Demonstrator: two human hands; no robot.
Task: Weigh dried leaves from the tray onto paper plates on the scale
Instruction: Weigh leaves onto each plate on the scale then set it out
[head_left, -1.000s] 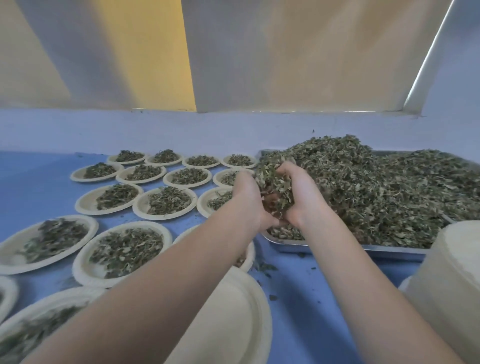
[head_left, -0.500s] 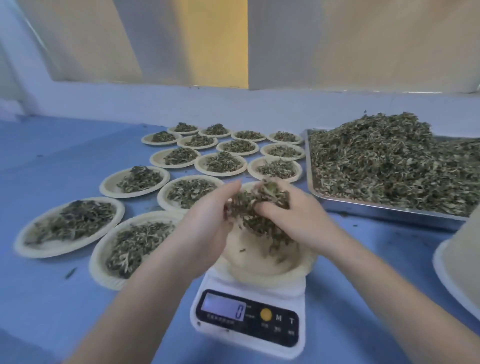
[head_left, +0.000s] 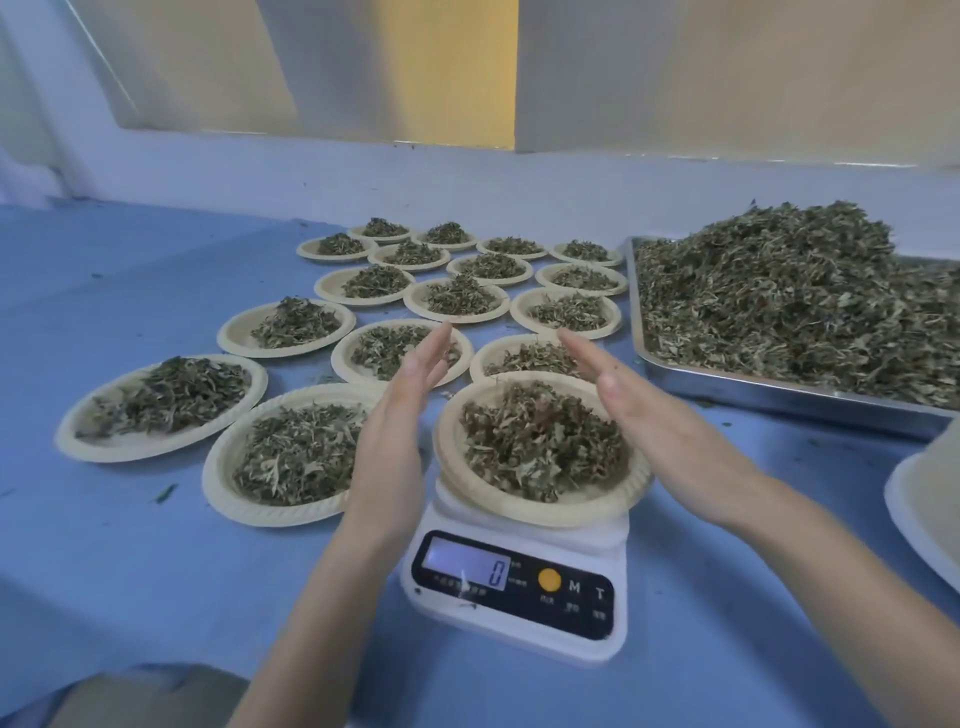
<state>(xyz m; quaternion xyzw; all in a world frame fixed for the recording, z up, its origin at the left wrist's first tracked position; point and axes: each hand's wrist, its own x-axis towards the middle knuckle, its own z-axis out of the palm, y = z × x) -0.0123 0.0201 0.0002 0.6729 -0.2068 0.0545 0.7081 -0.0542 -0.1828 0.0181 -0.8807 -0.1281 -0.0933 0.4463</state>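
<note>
Left hand (head_left: 397, 415) and right hand (head_left: 639, 410) – both flat-fingered, empty – flank the leaf-heaped paper plate (head_left: 540, 501) sitting level on the scale (head_left: 519, 587).

I see a tray (head_left: 779, 400) of shiny bare metal, its rim catching the light. The leaves (head_left: 789, 296) heaped in it look dry, brittle and matt, a rough tangle of shreds. The plate (head_left: 545, 506) on my scale (head_left: 519, 618) is matt cream paper with a finely ribbed rim. The scale's body is smooth white plastic; its front panel is glossy black around a pale glassy display showing 0. The table (head_left: 130, 571) looks like a smooth, matt blue sheet. At the right edge, a stack (head_left: 924, 499) of the same cream paper.
</note>
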